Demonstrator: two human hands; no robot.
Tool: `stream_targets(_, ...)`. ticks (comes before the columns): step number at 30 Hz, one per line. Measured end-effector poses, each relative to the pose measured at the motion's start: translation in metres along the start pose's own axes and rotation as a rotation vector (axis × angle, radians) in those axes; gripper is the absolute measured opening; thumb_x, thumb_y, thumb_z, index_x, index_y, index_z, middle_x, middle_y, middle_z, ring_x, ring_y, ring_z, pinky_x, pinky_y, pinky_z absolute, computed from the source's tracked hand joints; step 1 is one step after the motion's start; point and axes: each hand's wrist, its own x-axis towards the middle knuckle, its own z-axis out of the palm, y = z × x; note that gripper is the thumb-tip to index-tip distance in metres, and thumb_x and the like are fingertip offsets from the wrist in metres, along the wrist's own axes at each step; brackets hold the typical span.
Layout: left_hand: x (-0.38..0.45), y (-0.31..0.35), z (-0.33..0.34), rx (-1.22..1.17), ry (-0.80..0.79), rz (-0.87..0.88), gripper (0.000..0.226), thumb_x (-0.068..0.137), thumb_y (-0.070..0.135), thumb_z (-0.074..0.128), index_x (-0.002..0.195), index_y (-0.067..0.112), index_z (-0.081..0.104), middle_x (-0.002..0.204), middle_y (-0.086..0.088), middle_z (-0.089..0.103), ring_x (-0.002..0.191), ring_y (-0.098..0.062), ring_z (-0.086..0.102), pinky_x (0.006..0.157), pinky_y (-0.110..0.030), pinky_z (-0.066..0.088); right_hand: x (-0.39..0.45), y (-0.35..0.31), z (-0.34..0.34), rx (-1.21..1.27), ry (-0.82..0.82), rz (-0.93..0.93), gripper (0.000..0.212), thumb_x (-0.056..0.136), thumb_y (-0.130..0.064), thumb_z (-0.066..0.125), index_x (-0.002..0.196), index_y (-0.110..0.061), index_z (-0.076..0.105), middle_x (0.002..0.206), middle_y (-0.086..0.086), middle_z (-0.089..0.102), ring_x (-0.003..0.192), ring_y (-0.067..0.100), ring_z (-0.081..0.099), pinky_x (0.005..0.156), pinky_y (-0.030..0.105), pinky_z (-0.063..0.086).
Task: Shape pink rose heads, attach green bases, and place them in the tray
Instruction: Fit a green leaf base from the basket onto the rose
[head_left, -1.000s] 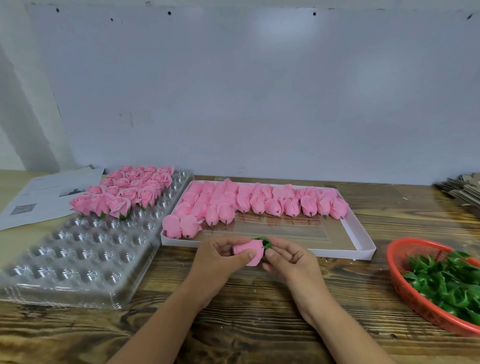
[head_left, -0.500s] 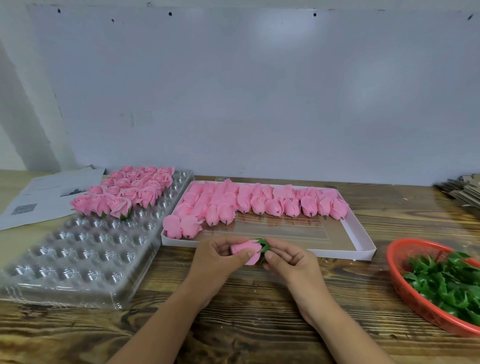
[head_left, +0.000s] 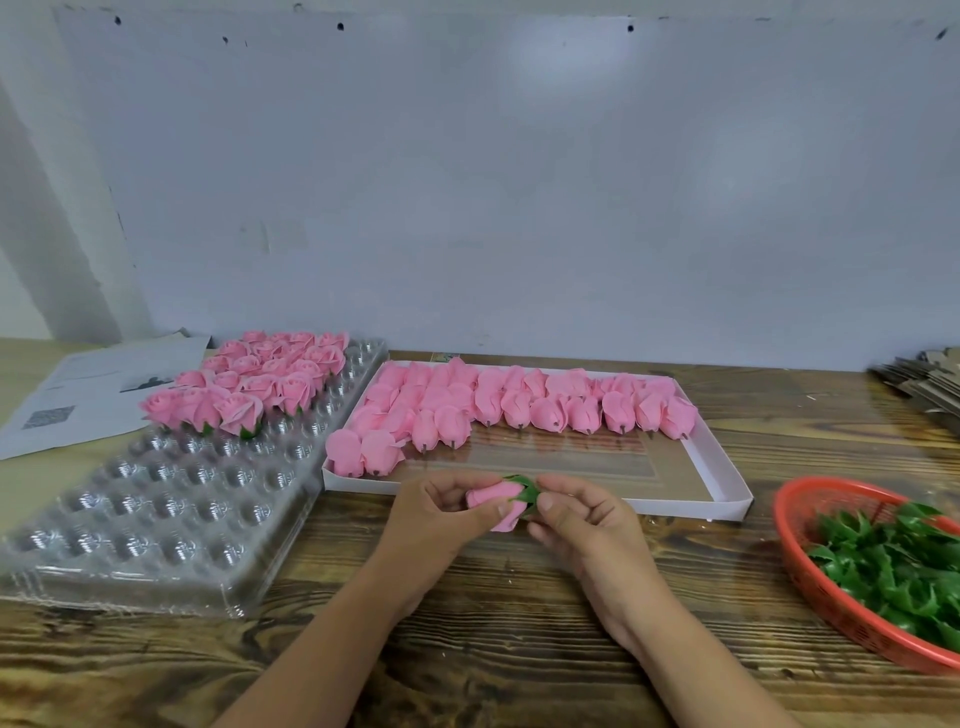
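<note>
Just in front of the white box, my left hand grips a pink rose head lying sideways. My right hand pinches a green base set against the rose head's right end. The clear plastic tray lies at the left, with several finished roses standing in its far cells. The shallow white box behind my hands holds several unshaped pink rose heads. A red basket at the right edge is filled with green bases.
Printed paper sheets lie at the far left behind the tray. A stack of cardboard pieces sits at the far right. A pale wall closes the back of the wooden table.
My hands stayed in place. The green base has slid a little further over the end of the rose head, and the fingers have shifted slightly around it.
</note>
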Motion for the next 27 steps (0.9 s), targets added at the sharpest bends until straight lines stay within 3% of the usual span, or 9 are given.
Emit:
stream_targets(4, -0.0019, 0.0033, 0.0003, -0.008, -0.022, -0.013, 0.029, 0.072, 0.025, 0.086, 0.1, 0.028, 0.08, 0.102, -0.004, 0.079, 0.096, -0.017, 0.075, 0.078, -0.019, 0.057, -0.0017, -0.0029, -0.0001, -0.015, 0.003, 0.007, 0.012, 0.08, -0.003, 0.069, 0.084, -0.008, 0.08, 0.091, 0.02, 0.076, 0.077, 0.017, 0.073, 0.064, 0.02, 0.059)
stream_targets(9, -0.0029, 0.0037, -0.0014, 0.031, -0.063, -0.038, 0.028, 0.073, 0.023, 0.085, 0.1, 0.027, 0.08, 0.1, -0.004, 0.079, 0.094, -0.018, 0.076, 0.076, -0.019, 0.057, -0.005, -0.0073, 0.0016, -0.283, 0.0, -0.088, 0.024, 0.088, 0.001, 0.068, 0.082, -0.018, 0.081, 0.087, 0.011, 0.077, 0.074, 0.012, 0.065, 0.061, 0.019, 0.055)
stream_targets(15, -0.0014, 0.0012, -0.002, 0.016, -0.037, -0.042, 0.031, 0.068, 0.02, 0.089, 0.097, 0.021, 0.079, 0.099, -0.008, 0.079, 0.091, -0.021, 0.076, 0.075, -0.021, 0.057, -0.0065, -0.0088, 0.0003, -0.414, 0.0, -0.129, 0.025, 0.086, -0.002, 0.073, 0.078, -0.024, 0.082, 0.08, 0.004, 0.077, 0.069, 0.003, 0.065, 0.063, 0.016, 0.051)
stream_targets(19, -0.001, -0.0001, -0.0032, 0.043, -0.047, -0.031, 0.03, 0.074, 0.009, 0.087, 0.1, 0.015, 0.076, 0.097, -0.008, 0.08, 0.089, -0.019, 0.077, 0.074, -0.019, 0.057, -0.0057, -0.0078, -0.0017, -0.408, -0.036, -0.101, 0.029, 0.085, -0.002, 0.073, 0.077, -0.028, 0.082, 0.072, 0.004, 0.074, 0.063, 0.004, 0.062, 0.063, 0.019, 0.055)
stream_targets(27, -0.0029, 0.0001, -0.0052, 0.075, -0.087, -0.024, 0.025, 0.073, 0.016, 0.088, 0.095, 0.023, 0.079, 0.097, -0.007, 0.08, 0.087, -0.016, 0.076, 0.074, -0.019, 0.057, -0.0051, -0.0074, -0.0022, -0.443, -0.061, -0.139, 0.034, 0.085, 0.002, 0.072, 0.071, -0.028, 0.081, 0.062, 0.003, 0.068, 0.058, 0.008, 0.059, 0.06, 0.019, 0.053)
